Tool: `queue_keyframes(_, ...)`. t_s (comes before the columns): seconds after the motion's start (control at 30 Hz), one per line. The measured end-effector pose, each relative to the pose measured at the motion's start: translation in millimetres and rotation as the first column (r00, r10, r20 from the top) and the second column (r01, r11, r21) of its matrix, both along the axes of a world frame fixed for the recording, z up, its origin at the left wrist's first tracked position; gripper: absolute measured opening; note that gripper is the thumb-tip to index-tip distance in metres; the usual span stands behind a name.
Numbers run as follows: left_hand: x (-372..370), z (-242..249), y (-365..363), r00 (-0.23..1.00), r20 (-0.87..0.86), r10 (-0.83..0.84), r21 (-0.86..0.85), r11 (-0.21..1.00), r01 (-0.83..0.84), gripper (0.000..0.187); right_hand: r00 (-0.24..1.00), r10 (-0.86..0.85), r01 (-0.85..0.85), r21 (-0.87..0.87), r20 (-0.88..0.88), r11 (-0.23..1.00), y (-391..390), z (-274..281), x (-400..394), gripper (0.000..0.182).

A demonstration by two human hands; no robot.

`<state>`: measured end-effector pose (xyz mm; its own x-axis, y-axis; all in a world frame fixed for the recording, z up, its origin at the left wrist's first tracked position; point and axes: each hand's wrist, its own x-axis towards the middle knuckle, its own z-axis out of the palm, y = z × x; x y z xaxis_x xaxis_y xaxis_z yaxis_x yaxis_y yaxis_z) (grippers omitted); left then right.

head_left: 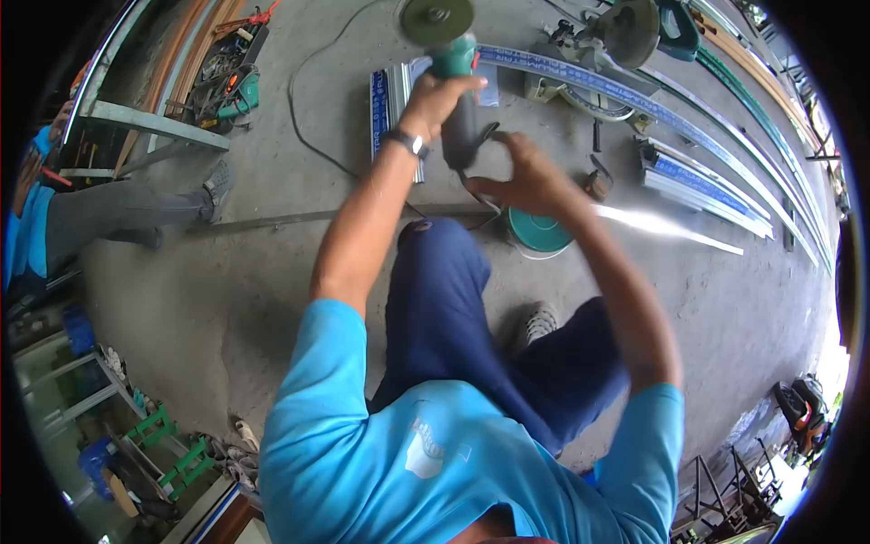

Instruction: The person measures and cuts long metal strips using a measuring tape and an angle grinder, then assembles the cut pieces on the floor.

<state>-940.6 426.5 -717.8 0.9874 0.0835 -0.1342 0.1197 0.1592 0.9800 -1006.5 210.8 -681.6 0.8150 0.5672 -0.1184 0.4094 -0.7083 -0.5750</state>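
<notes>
My left hand (pixel 435 107) is wrapped round the green head end of an angle grinder (pixel 461 127), whose large round disc (pixel 437 20) points away from me. The grinder's dark body hangs toward my knees, and its cord comes out at the near end. Beside that end is my right hand (pixel 527 177), slightly blurred, thumb and fingers spread apart around the body's side. A long thin metal bar (pixel 344 215) lies across the floor beyond my knees. Just below my right hand stands a round container with a green top (pixel 538 232).
Blue-filmed metal profiles (pixel 580 77) lie beyond and to the right, near a cut-off saw (pixel 630 34). Another person's leg (pixel 127 213) reaches in at left, below a metal frame (pixel 159 125). A tool tray (pixel 237 77) and a loose cable (pixel 292 100) are on the floor.
</notes>
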Motion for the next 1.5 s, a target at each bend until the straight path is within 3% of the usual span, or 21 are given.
queue_keyframes(0.03,15.2,-2.7,14.6,0.997,-0.049,-0.063,0.123,0.99,0.069,0.036,0.998,0.06,-0.059,-0.054,0.011,0.997,-18.4,29.1,3.1,0.085)
queue_keyframes(0.13,62.9,-27.8,48.6,0.982,0.044,-0.185,0.609,0.784,0.121,0.042,0.982,-0.101,0.093,-0.058,-0.161,0.994,-89.9,64.5,13.0,0.068)
queue_keyframes(0.2,70.3,-49.5,54.6,0.975,-0.027,-0.221,0.565,0.801,0.197,0.045,0.984,-0.159,0.161,0.015,-0.083,0.987,-157.2,35.3,18.9,0.058)
queue_keyframes(0.23,73.2,-66.6,55.2,0.968,-0.065,-0.243,0.54,0.807,0.239,0.047,0.977,-0.2,0.198,-0.033,-0.072,0.98,-189.5,22.0,18.5,0.054)
queue_keyframes(0.33,53.0,-119.0,54.4,0.966,-0.152,-0.21,0.432,0.865,0.256,0.043,0.879,-0.437,0.421,-0.122,-0.189,0.899,-255.0,-25.0,-1.4,0.047)
queue_keyframes(0.43,9.9,-157.1,55.3,0.895,-0.419,-0.151,0.245,0.931,0.271,0.032,0.867,-0.394,0.372,-0.131,-0.306,0.919,-235.8,-23.2,-12.2,0.042)
queue_keyframes(0.53,-46.4,-175.9,62.3,0.887,-0.456,-0.068,0.157,0.975,0.155,0.03,0.913,-0.215,0.223,-0.017,-0.346,0.975,-194.7,-5.8,-4.9,0.039)
queue_keyframes(0.67,-136.8,-179.3,90.9,0.895,-0.439,0.08,0.037,0.997,-0.071,0.036,0.959,-0.086,0.071,-0.064,-0.27,0.995,-180.2,-2.0,-2.0,0.038)
queue_keyframes(0.77,-217.0,-201.1,119.0,0.833,-0.402,0.381,0.265,0.919,-0.292,0.04,0.891,-0.219,0.168,-0.16,-0.398,0.973,-208.8,-17.1,-2.1,0.037)
queue_keyframes(0.83,-267.3,-212.2,130.8,0.708,-0.416,0.571,0.328,0.82,-0.469,0.041,0.858,-0.301,0.217,-0.237,-0.415,0.947,-230.1,-31.2,3.7,0.037)
queue_keyframes(0.9,-316.9,-238.9,150.9,0.537,-0.564,0.628,0.314,0.764,-0.564,0.047,0.869,-0.319,0.224,-0.273,-0.379,0.936,-260.8,-49.3,6.1,0.038)
queue_keyframes(0.97,-366.6,-288.7,161.1,0.395,-0.527,0.753,0.456,0.642,-0.617,0.053,0.922,-0.238,0.163,-0.251,-0.306,0.954,-292.4,-76.8,15.1,0.04)
queue_keyframes(1.0,-394.5,-308.2,170.9,0.31,-0.493,0.813,0.531,0.563,-0.633,0.056,0.894,-0.313,0.198,-0.345,-0.32,0.917,-305.5,-88.5,20.9,0.043)
queue_keyframes(1.13,-452.7,-307.2,163.6,0.262,-0.487,0.834,0.638,0.544,-0.545,0.066,0.924,-0.261,0.137,-0.396,-0.281,0.908,-325.1,-123.6,36.1,0.047)
queue_keyframes(1.33,-472.3,-309.0,122.2,0.202,-0.355,0.913,0.823,0.407,-0.397,0.077,0.949,-0.196,0.087,-0.393,-0.246,0.915,-300.9,-110.2,34.9,0.052)
queue_keyframes(1.43,-496.2,-332.5,131.5,0.247,-0.438,0.865,0.795,0.5,-0.343,0.085,0.954,-0.206,0.099,-0.417,-0.219,0.903,-301.8,-109.3,33.7,0.053)
queue_keyframes(1.5,-495.8,-325.8,131.8,0.219,-0.442,0.87,0.832,0.489,-0.264,0.077,0.946,-0.239,0.122,-0.442,-0.218,0.889,-296.7,-105.9,30.8,0.054)
